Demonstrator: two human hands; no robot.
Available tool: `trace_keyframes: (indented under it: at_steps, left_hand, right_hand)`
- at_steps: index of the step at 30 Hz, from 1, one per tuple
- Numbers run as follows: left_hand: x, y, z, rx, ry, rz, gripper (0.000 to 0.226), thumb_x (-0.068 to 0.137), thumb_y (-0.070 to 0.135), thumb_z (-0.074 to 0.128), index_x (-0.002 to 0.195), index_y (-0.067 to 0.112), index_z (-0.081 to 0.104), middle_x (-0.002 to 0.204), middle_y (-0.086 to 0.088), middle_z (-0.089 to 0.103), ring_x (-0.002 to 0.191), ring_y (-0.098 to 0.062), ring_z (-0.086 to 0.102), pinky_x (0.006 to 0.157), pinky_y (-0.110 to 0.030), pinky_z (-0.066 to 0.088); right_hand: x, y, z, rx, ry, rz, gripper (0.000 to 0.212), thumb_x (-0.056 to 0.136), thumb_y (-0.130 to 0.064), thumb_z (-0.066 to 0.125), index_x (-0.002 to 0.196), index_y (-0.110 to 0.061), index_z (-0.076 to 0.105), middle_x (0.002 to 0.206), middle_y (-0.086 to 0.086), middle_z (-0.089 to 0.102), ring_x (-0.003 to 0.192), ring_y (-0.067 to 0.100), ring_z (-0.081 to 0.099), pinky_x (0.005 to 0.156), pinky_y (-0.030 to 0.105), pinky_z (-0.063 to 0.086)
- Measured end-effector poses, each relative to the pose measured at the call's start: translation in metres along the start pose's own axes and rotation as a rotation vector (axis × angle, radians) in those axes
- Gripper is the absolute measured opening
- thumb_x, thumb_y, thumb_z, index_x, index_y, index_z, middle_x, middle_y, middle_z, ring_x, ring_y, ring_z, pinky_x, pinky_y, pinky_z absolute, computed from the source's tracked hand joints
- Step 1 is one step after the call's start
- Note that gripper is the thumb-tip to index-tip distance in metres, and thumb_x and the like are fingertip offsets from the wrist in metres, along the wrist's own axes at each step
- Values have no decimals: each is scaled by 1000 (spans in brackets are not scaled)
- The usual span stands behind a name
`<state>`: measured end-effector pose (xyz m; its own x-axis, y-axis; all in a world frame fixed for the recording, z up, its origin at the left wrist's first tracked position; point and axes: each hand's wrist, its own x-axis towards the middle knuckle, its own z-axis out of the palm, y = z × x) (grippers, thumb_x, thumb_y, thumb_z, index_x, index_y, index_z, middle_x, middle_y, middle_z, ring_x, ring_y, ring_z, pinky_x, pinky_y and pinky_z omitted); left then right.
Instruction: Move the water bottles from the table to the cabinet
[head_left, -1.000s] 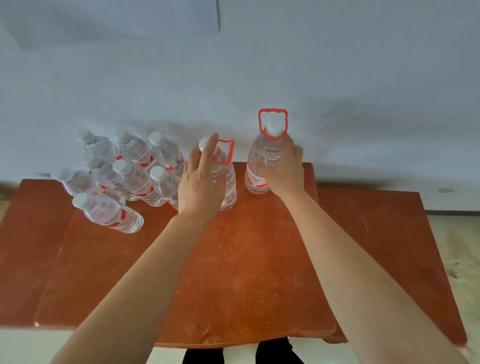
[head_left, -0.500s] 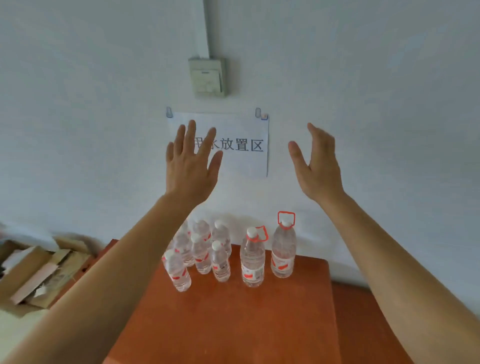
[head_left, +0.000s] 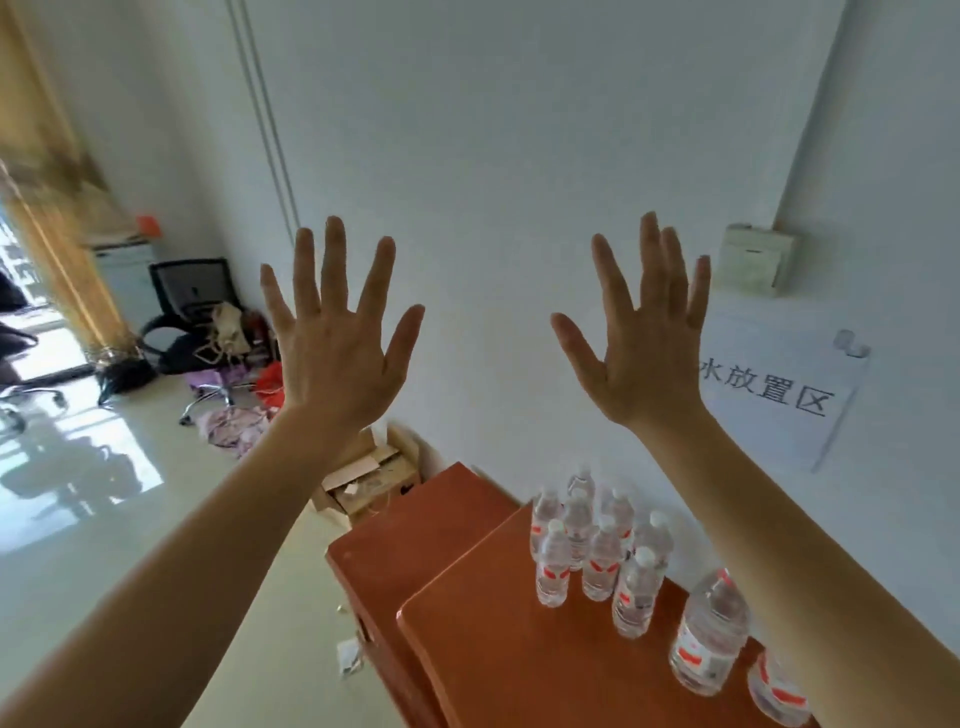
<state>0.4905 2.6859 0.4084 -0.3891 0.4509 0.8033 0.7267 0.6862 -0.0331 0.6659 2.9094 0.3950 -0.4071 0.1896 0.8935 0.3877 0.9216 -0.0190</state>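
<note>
The plain white wall (head_left: 493, 156) fills the space behind both sets of fingertips. Far below the right fingers (head_left: 649, 249) stands the red-brown wooden table (head_left: 519, 665), with its bare near part under the gap between the two hands. The left hand (head_left: 332, 353) and right hand (head_left: 644, 358) are raised side by side with their backs to the camera. All their fingers are straight and spread wide, holding nothing and touching nothing.

Left of the left fingers (head_left: 335, 260), across the room, sits a black mesh office chair (head_left: 192, 296). Just right of the right fingers hangs a white paper sign with black characters (head_left: 774, 395).

Two large clear plastic water bottles with red labels (head_left: 709, 634) stand on the table well beneath the right fingers, one partly hidden by the forearm. A tight, upright cluster of small clear white-capped water bottles (head_left: 602, 545) stands just beyond them.

No bottle appears lifted yet, so the carrying seems barely begun. The next move likely calls for lowering both hands and curling the fingers round bottle bodies. I cannot pick out the cabinet.
</note>
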Motion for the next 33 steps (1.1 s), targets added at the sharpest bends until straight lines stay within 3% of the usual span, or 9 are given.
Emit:
trace_keyframes:
  at_steps: [4,9,15,20,26,33]
  left_hand:
    - [-39,-133,-26,154,-58,-126,74,99,69,11,162,30,9,169,-14,-3,155,-37,-3,119,-69,3]
    - [-101,-322,-81,391,-78,-236,75,100,67,14,162,25,11,168,-17,-4,155,-38,-5,116,-71,4]
    - [-173,-487,-162,599,-25,-450,71,104,64,18,162,23,14,168,-17,3,155,-39,0,118,-69,5]
    - [-205,-588,-174,727,-31,-599,71,103,64,19,162,24,14,169,-15,3,155,-37,1,119,-68,3]
    - [-218,-706,-139,883,-67,-678,74,100,64,28,162,24,15,169,-13,1,155,-36,1,118,-70,7]
    - [-220,-822,-157,1065,-154,-891,78,99,70,7,162,25,13,169,-12,-3,156,-33,-3,117,-70,7]
  right_hand:
    - [23,-121,53,122,0,-107,77,102,-65,37,163,-20,24,169,22,8,157,42,5,122,67,6]
    - [51,-347,132,306,-48,-248,83,99,-71,34,163,-20,23,170,23,6,157,42,3,123,66,3]
    - [61,-598,176,591,-65,-417,82,98,-73,31,163,-22,24,170,20,6,157,41,5,122,67,8]
    - [70,-719,222,706,-77,-496,83,98,-72,34,164,-24,18,171,18,-1,158,39,-2,125,61,-3]
    - [93,-841,325,875,-50,-567,82,100,-69,39,164,-24,18,171,20,0,157,41,0,124,63,0]
    - [130,-1014,392,1087,-128,-704,81,100,-69,36,164,-21,20,170,21,3,157,42,2,122,68,9]
